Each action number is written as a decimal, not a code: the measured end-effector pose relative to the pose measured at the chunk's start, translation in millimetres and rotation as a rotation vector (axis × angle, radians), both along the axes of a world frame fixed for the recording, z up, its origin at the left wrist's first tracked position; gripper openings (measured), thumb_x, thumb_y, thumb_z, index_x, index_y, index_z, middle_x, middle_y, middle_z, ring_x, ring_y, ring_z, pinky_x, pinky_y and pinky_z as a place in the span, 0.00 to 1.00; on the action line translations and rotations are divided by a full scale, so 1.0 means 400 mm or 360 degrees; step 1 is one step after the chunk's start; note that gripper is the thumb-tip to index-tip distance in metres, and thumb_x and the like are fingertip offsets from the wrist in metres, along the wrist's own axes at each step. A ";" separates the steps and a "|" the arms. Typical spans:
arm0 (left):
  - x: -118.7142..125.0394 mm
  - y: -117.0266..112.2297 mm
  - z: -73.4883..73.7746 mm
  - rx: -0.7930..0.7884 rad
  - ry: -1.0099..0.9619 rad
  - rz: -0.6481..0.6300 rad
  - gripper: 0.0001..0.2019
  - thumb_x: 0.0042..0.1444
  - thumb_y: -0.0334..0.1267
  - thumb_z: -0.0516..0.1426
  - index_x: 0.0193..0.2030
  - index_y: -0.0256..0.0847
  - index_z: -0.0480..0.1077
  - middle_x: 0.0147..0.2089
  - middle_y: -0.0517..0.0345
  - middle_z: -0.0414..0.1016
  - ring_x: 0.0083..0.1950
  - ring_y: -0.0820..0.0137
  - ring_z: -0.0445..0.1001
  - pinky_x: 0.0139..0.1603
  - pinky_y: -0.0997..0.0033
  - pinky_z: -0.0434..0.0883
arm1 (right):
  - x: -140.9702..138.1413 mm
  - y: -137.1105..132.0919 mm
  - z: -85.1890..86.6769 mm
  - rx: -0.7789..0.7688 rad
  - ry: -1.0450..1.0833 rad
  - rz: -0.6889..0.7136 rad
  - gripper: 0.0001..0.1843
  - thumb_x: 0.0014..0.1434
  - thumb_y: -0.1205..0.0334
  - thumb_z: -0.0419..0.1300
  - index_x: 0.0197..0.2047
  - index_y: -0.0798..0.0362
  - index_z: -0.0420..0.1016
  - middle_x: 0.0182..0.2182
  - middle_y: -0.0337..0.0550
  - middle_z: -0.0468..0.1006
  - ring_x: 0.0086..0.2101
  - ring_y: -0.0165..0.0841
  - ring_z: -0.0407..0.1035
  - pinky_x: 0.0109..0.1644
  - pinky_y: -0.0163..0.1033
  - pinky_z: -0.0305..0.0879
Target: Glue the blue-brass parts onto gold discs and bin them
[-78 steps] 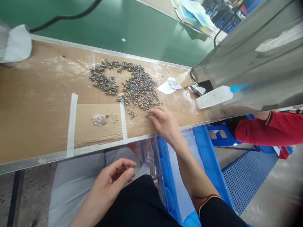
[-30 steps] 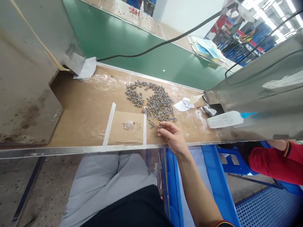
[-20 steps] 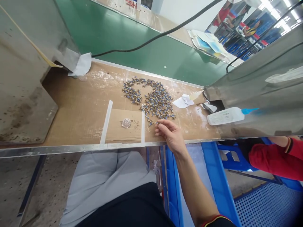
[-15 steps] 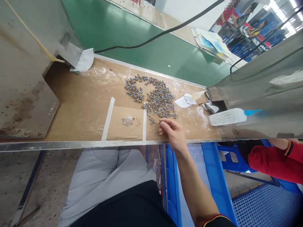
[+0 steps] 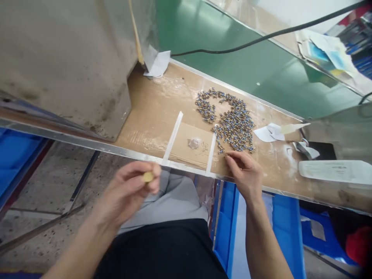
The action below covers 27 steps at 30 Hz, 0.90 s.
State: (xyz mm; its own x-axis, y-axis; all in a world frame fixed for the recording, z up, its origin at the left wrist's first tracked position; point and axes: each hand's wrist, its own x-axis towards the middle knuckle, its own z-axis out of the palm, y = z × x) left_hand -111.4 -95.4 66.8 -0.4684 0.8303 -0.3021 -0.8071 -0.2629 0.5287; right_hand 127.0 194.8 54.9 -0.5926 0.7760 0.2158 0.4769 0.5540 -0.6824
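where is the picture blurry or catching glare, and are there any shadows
In the head view, the left hand and the yellow piece it holds look smeared, probably by motion; in the same head view, pale glare patches lie on the cardboard and green surface; also in the head view, the cardboard darkens beside the metal housing.

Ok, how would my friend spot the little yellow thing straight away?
Find the long brown table, then the left hand in front of its near edge. The yellow thing is the small, roundish piece held in that hand. Its plain yellow sets it apart from the blue-and-gold bits heaped on the table.
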 end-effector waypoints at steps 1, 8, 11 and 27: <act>0.012 0.005 -0.011 0.0015 -0.0045 -0.0016 0.10 0.65 0.34 0.78 0.51 0.40 0.89 0.48 0.55 0.88 0.38 0.74 0.85 0.41 0.77 0.84 | 0.000 -0.001 0.000 0.0009 -0.0007 0.0014 0.09 0.75 0.53 0.70 0.49 0.46 0.91 0.45 0.44 0.90 0.44 0.41 0.83 0.48 0.45 0.76; 0.056 0.089 -0.034 0.0067 -0.0238 -0.0155 0.11 0.64 0.34 0.79 0.52 0.45 0.92 0.50 0.55 0.90 0.41 0.75 0.87 0.46 0.81 0.86 | 0.004 -0.002 0.001 0.0029 -0.0025 0.0078 0.09 0.78 0.54 0.68 0.51 0.45 0.91 0.47 0.46 0.89 0.43 0.42 0.82 0.48 0.48 0.77; 0.049 0.089 -0.035 0.0039 -0.0148 -0.0148 0.10 0.63 0.34 0.80 0.50 0.45 0.93 0.52 0.53 0.91 0.43 0.73 0.89 0.50 0.78 0.87 | 0.000 -0.001 0.003 0.0130 -0.0070 0.0150 0.11 0.79 0.54 0.66 0.53 0.45 0.91 0.48 0.47 0.89 0.46 0.43 0.83 0.50 0.48 0.78; 0.070 0.127 0.003 -0.0543 0.0474 0.0027 0.13 0.58 0.40 0.83 0.48 0.44 0.93 0.42 0.55 0.94 0.41 0.66 0.93 0.50 0.75 0.89 | -0.095 -0.184 0.069 -0.0966 0.0651 0.0137 0.10 0.75 0.49 0.75 0.55 0.39 0.91 0.39 0.42 0.88 0.34 0.39 0.81 0.39 0.46 0.81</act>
